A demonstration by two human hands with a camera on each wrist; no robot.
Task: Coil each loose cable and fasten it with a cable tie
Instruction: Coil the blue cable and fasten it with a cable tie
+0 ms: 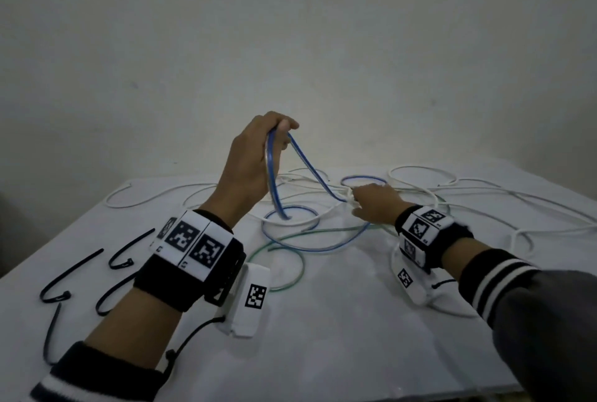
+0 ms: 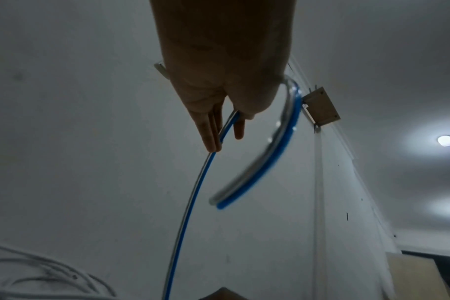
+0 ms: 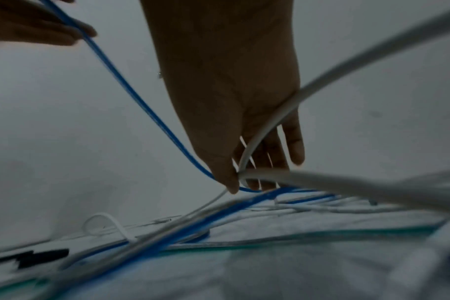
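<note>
Covering most of the table (image 1: 323,353), the white cables (image 1: 484,194) lay loose and tangled at the far side, and the green cable (image 1: 290,259) curled near the middle. The blue cable (image 1: 310,172) rose from this pile; it looked light, springy and smooth, so it probably wanted to uncoil and should be held where the loops cross. The left hand (image 1: 255,156) was raised and gripped its upper loop with curled fingers. The right hand (image 1: 374,201) pinched it low, among white strands. The black cable ties (image 1: 74,266) waited near left, stiff but bendable. The wrist bands (image 1: 193,243) showed only square code markers, no readable words.
</note>
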